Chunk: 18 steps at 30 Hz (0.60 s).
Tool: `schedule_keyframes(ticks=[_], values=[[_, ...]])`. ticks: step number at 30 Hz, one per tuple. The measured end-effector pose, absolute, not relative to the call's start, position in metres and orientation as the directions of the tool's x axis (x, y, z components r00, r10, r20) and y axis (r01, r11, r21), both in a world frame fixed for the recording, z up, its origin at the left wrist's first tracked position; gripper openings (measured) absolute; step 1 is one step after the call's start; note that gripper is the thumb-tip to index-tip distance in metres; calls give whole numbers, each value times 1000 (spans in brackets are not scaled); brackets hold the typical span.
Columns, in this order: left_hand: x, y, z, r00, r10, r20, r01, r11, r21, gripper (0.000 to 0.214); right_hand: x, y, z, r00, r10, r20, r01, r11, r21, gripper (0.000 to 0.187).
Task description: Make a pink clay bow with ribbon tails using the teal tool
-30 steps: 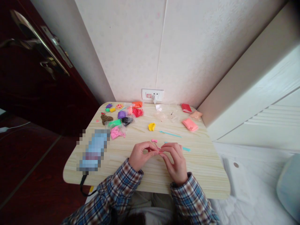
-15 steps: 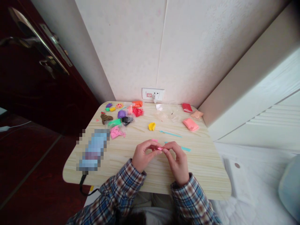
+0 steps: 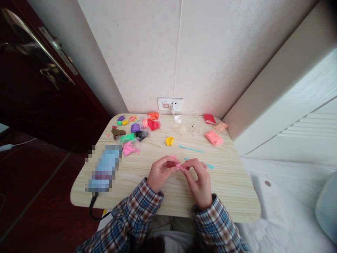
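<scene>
From where I stand, a small strip of pink clay (image 3: 180,166) is up between the person's two hands, above the middle of the bench (image 3: 229,196). It lies right at the fingertips, its long axis slanting across from the left hand (image 3: 161,173) to the right hand (image 3: 199,178) — neither hand is clearly the nearer. On both, thumb and forefinger are drawn together in a fine pinch on the strip; the exact contact is too small to tell.

Just beyond the left fingers, partly hidden by them, lies another pink piece (image 3: 173,156). A flat blue tool (image 3: 210,166) pokes out from behind the right hand, and a thin blue stick (image 3: 192,149) lies farther off, with a yellow clay lump (image 3: 170,141) beyond. The pink clay bag (image 3: 130,148) sits well apart on the left, the coral packet (image 3: 214,138) well off to the right. The bench's near edge runs beneath the forearms — its far edge is by the wall (image 3: 142,63).
</scene>
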State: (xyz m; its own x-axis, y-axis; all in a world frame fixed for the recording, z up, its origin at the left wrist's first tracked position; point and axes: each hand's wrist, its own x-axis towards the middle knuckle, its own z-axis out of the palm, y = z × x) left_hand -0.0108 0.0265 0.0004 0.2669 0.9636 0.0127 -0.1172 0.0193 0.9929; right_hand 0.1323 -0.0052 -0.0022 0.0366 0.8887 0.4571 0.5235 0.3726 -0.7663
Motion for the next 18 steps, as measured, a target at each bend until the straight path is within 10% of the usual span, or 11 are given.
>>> schedule_keyframes(ticks=[18], values=[[-8, 25, 0, 236, 970, -52, -239, 110, 965, 23, 129, -9, -5, 68, 770, 634, 650, 448, -614, 5]])
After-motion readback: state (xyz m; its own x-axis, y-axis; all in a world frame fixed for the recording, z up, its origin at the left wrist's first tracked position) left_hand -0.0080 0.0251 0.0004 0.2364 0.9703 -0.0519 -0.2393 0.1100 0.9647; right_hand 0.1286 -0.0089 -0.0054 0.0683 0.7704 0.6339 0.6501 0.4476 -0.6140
